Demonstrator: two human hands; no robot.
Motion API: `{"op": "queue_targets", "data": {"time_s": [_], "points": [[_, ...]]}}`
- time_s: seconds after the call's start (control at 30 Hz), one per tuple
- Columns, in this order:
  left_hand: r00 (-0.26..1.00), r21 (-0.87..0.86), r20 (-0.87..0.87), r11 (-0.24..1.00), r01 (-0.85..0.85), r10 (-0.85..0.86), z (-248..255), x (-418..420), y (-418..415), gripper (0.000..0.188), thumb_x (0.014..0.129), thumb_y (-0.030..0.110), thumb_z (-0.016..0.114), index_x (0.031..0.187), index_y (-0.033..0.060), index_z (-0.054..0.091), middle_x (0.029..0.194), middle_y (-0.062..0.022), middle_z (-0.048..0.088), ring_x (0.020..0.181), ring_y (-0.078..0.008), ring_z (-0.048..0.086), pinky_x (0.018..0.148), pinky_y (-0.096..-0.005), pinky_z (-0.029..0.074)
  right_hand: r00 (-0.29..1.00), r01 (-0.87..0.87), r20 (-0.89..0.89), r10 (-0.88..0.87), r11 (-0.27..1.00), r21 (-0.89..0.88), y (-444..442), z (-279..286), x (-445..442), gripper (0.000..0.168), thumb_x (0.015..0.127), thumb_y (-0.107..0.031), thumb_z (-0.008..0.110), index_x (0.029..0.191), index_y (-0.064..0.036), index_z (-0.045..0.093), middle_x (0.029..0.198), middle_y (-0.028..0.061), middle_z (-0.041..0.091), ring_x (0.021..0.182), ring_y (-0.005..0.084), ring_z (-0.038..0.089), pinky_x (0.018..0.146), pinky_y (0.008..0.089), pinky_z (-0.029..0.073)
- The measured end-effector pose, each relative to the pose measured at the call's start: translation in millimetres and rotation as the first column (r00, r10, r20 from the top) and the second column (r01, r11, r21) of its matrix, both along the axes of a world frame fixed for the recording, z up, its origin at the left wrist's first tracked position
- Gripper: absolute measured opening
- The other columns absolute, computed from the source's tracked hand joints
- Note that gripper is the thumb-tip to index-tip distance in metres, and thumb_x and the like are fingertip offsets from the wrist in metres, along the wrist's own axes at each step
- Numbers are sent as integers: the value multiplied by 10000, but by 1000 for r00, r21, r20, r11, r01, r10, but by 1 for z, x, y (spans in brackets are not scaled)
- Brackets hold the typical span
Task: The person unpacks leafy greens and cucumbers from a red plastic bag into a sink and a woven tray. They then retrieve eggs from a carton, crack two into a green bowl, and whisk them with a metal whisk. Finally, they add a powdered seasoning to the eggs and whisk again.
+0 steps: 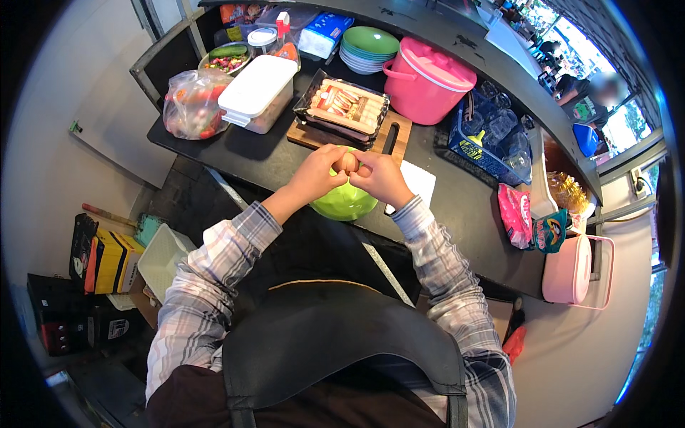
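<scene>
Both hands meet above a green bowl (342, 206) near the counter's front edge. My left hand (317, 172) and my right hand (379, 175) hold brown eggs (347, 162) between their fingertips; how many eggs, and which hand bears which, is partly hidden by the fingers. Behind the bowl, packs of sausages (348, 107) in black trays lie on a wooden cutting board (402, 134). A white sheet or board (420, 184) lies right of the bowl, partly under my right forearm.
At the left stand a white-lidded container (259, 88) and a plastic bag of red produce (197, 104). Farther back are stacked bowls (369, 48) and a pink bucket (428, 85). A blue basket of glasses (492, 139) stands right. Beyond the counter is another person (586, 104).
</scene>
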State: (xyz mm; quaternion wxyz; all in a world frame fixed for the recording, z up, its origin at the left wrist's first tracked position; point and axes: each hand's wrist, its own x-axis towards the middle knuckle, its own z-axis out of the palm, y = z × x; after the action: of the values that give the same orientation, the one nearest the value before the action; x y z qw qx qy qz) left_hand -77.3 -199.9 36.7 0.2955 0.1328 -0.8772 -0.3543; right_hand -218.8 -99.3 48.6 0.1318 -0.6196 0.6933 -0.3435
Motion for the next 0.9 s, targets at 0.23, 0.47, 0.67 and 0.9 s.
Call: {"op": "queue_targets", "data": {"time_s": [0.23, 0.47, 0.67, 0.9], "points": [[988, -184, 23, 970, 156, -155, -6, 3, -14, 434, 658, 25, 588, 1084, 8, 507, 979, -115, 508, 893, -261, 517, 785, -330, 426, 964, -149, -237, 120, 983, -111, 2, 0, -12, 159, 654, -160, 581, 784, -73, 553, 675, 63, 538, 643, 243, 541, 573, 341, 442], [984, -584, 147, 794, 168, -101, 2, 4, -22, 329, 688, 19, 570, 1016, 36, 542, 1015, -96, 521, 931, -263, 501, 822, -350, 407, 783, -202, -616, 83, 971, -127, 5, 12, -9, 113, 644, -120, 565, 742, -89, 518, 717, 33, 524, 662, 213, 511, 597, 338, 436], [996, -577, 69, 812, 91, -62, 17, 11, -24, 310, 666, 48, 594, 974, 51, 552, 962, -71, 539, 902, -248, 512, 791, -339, 414, 881, -162, -469, 63, 971, -174, 9, 22, -13, 214, 655, -124, 592, 857, -62, 560, 787, 64, 540, 755, 215, 539, 658, 318, 448], [991, 383, -3, 916, 122, -131, 13, 18, -23, 573, 614, 22, 718, 1131, 35, 473, 1009, -84, 529, 932, -167, 537, 817, -281, 437, 814, -112, 576, 77, 993, 27, 7, 11, -18, 337, 772, -195, 635, 1063, -37, 570, 818, 41, 483, 684, 101, 510, 579, 237, 417]]}}
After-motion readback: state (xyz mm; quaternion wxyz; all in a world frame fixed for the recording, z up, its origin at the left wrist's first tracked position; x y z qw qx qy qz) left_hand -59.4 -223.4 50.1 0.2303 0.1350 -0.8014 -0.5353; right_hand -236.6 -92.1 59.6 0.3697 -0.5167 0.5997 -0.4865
